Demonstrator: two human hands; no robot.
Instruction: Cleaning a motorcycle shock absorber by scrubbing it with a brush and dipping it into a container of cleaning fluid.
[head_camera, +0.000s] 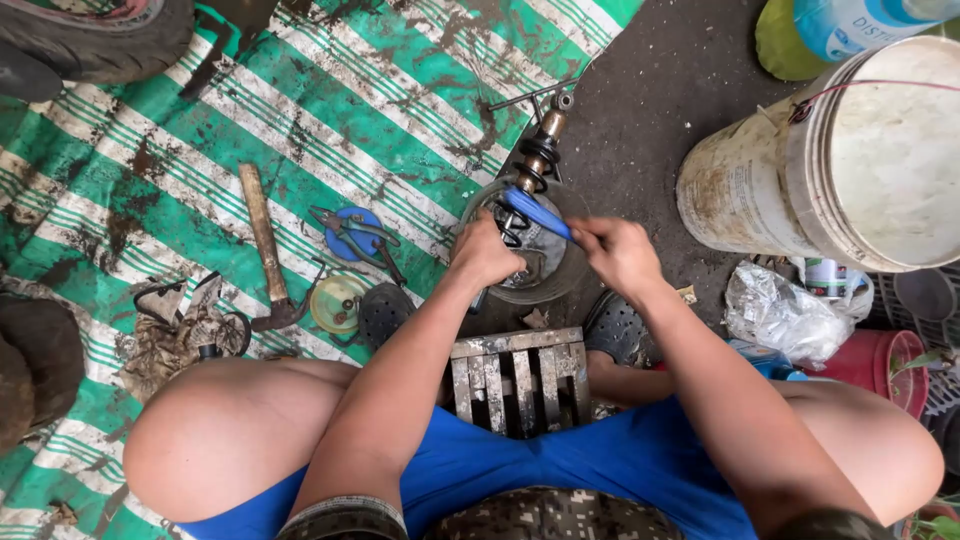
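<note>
A dirty metal shock absorber with a black coil spring (537, 160) lay on the dark ground, its lower end over a round grey basin (548, 275). The right hand (620, 255) gripped a blue-handled tool (535, 212) against it; the left hand (485, 250) was closed on the spring. A wooden-handled hammer (264, 245) lay well apart on the green striped tarp (380, 90).

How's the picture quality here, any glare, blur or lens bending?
Head view: soft, even daylight with faint shadows; the bucket lid is nearly blown out to white; wide-lens bending curves the knees and edges; the hands, left and right, and the blue handle are fairly sharp.
</note>
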